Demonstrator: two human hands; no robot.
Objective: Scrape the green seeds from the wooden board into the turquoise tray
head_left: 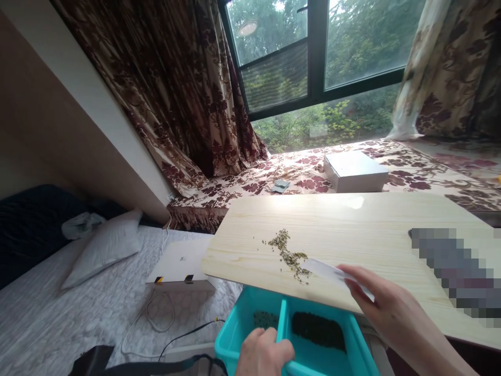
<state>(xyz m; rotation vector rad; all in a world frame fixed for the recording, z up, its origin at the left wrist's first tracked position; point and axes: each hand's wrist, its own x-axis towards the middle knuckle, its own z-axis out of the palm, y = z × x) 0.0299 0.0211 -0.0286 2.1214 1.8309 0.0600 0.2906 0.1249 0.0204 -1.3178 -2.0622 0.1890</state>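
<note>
My right hand [385, 300] grips a translucent white plastic strip [326, 270], pinched between thumb and fingers. Its far end touches a scattered pile of small greenish-brown grains [289, 256] on the light wood tabletop [371, 224]. Below the table's near edge is a turquoise two-compartment bin [230, 334]. My left hand [264, 352] is closed on the bin near its divider, the thumb lying across it. Dark grains [319, 330] cover part of the right compartment's floor. Paler greyish grains [266, 319] lie in the left compartment, partly hidden behind my left hand.
A blurred-out dark object [457, 271] lies on the table's right side. A white box [182, 261] and cables rest on the bed [105, 308] at left. Behind the table, a second white box [356, 172] and a folded cloth [281, 186] sit on the window ledge.
</note>
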